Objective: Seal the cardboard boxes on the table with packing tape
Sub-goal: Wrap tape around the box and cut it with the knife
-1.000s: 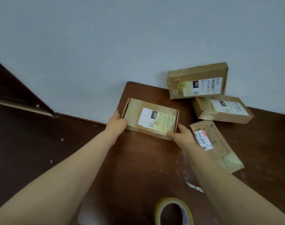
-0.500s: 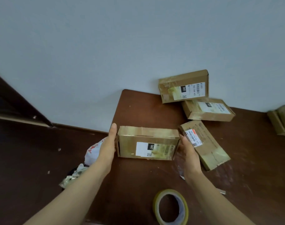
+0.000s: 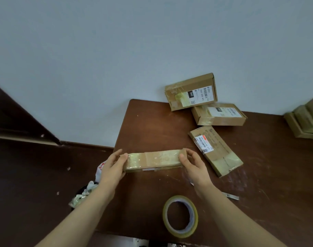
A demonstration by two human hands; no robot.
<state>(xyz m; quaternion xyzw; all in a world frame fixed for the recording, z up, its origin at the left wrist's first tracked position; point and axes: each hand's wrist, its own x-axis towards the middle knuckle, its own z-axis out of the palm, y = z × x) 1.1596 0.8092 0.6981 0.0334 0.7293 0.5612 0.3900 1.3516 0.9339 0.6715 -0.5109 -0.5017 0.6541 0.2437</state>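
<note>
Head view, centre of the frame: I hold a cardboard box [image 3: 153,160] turned on edge, its narrow, tape-glossed side facing me; whether it rests on the table [image 3: 152,125] or hangs just above it I cannot tell. My left hand [image 3: 113,168] grips the box's left end, thumb on top, fingers curled behind; my right hand [image 3: 193,164] grips the right end likewise. The tape roll [image 3: 194,218] lies flat at lower centre, apart from both hands; three more boxes lie at upper right.

What I think could go wrong: both hands are taken, so reaching the roll means freeing one, and a box balanced on its thin edge may topple. Old shiny tape covers this side, so a fresh strip might wrinkle or bond poorly. The box's left end is near the table's left edge; a slip could drop it onto the crumpled plastic [image 3: 84,193] below.
</note>
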